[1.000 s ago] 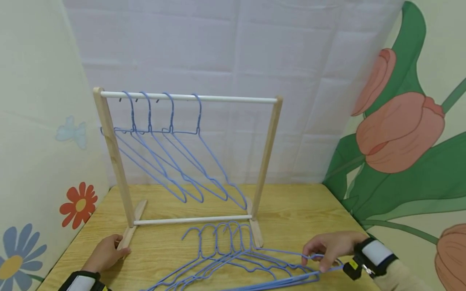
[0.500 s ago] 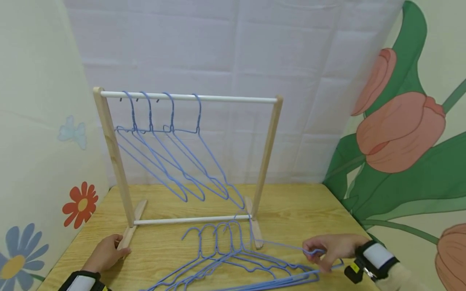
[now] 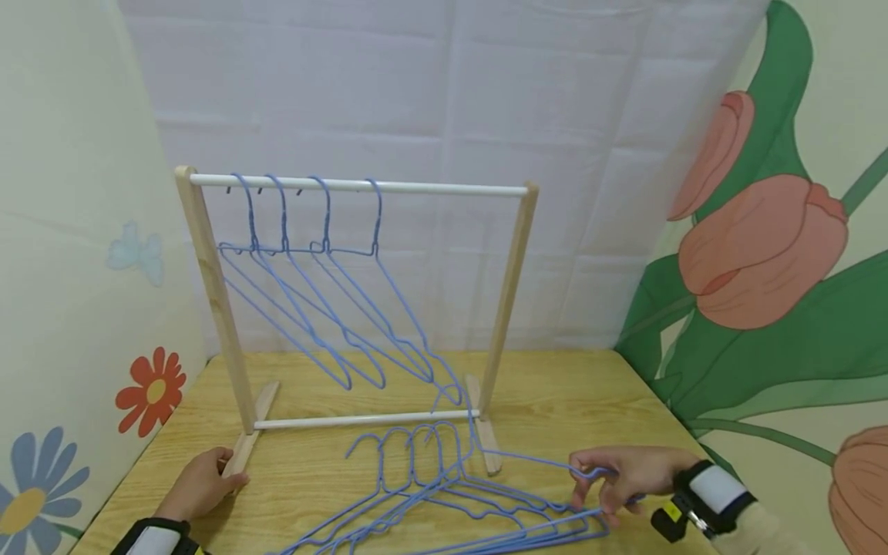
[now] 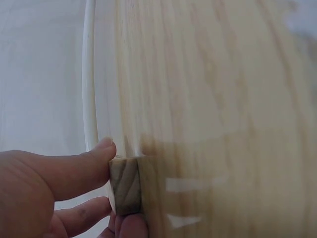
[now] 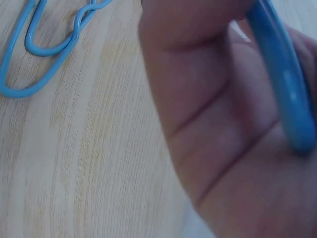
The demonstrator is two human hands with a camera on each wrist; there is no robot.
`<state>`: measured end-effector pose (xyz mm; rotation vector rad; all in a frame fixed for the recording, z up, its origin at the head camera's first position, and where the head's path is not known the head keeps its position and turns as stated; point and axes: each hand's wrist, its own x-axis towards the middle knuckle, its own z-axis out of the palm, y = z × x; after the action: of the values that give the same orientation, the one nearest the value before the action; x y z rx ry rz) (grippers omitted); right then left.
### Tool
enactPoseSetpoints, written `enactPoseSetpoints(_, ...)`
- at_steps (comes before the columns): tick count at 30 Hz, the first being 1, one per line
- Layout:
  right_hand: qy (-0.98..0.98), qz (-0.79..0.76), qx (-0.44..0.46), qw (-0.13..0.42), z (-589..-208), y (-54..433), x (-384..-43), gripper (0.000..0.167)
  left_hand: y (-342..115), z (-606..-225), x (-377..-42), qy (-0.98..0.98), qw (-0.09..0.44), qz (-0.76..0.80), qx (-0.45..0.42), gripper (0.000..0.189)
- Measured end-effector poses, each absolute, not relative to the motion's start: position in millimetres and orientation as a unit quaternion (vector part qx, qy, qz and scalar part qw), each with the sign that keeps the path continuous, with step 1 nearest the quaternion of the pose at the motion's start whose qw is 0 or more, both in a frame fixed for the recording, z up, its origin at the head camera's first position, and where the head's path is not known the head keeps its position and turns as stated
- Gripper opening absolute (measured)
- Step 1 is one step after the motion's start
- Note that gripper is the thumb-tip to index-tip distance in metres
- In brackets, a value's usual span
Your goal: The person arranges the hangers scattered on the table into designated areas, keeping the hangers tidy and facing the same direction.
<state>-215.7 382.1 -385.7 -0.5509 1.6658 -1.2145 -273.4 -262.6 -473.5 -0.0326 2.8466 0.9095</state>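
One hanger (image 3: 522, 457) is gripped in your right hand (image 3: 634, 474) while your left hand (image 3: 201, 484) pinches the rack foot (image 3: 243, 452), apparently to steady it.

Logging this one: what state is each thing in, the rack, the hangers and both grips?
Rack: upright on the table.
Hung hangers: four, hooked over the top bar.
Held hanger: gripped near one end.
Loose hangers: overlapping on the table.
Left grip: holding the rack's foot.
Right grip: curled round the held hanger.
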Motion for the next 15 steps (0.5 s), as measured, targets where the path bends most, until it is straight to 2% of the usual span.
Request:
enactPoseSetpoints(4, 0.692, -0.504, -0.213, 0.471, -382.8, 380.1, -215.6, 0.028, -263.2, -473.7, -273.6, 0.950, 0.069, 0.305, -0.001, 0.055)
enactPoseSetpoints(10, 0.675, -0.541, -0.198, 0.460, -380.9, 373.6, -213.8, 0.042, -263.8, -474.3, -273.8, 0.949, 0.071, 0.308, -0.003, 0.056)
enactPoseSetpoints(15, 0.676, -0.551, -0.201, 0.446, -382.3, 370.7, -213.6, 0.042, -264.4, -475.7, -274.5, 0.949, 0.073, 0.308, -0.006, 0.055)
